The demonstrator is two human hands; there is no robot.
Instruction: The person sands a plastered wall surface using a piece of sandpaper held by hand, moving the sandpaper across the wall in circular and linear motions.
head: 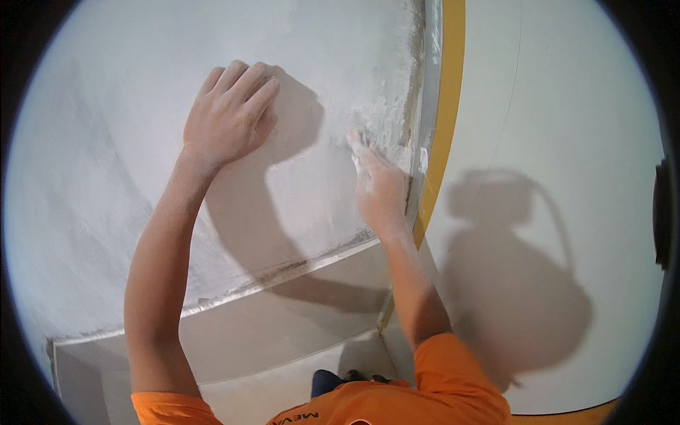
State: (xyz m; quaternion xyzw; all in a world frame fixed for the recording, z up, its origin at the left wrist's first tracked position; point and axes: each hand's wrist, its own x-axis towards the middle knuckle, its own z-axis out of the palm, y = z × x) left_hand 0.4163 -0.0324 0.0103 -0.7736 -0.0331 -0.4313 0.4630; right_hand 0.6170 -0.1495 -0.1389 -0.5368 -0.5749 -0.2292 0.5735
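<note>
A grey plastered wall surface [319,202] with rough, patchy areas fills the upper left and centre. My left hand [234,106] is raised over it with the fingers curled; whether it holds anything inside is hidden, and its shadow falls just to the right. My right hand [377,180], whitened with dust or plaster at the fingertips, is at the wall's rougher right-hand edge, its fingers pointing up and close together. I cannot tell whether something thin is between them.
A yellow strip [446,106] and a grey edge run down beside the plaster. Right of them is a smooth pale wall [574,133] bearing shadows. Beige panels [297,319] lie below the plaster's lower edge. A dark object [662,212] is at the far right.
</note>
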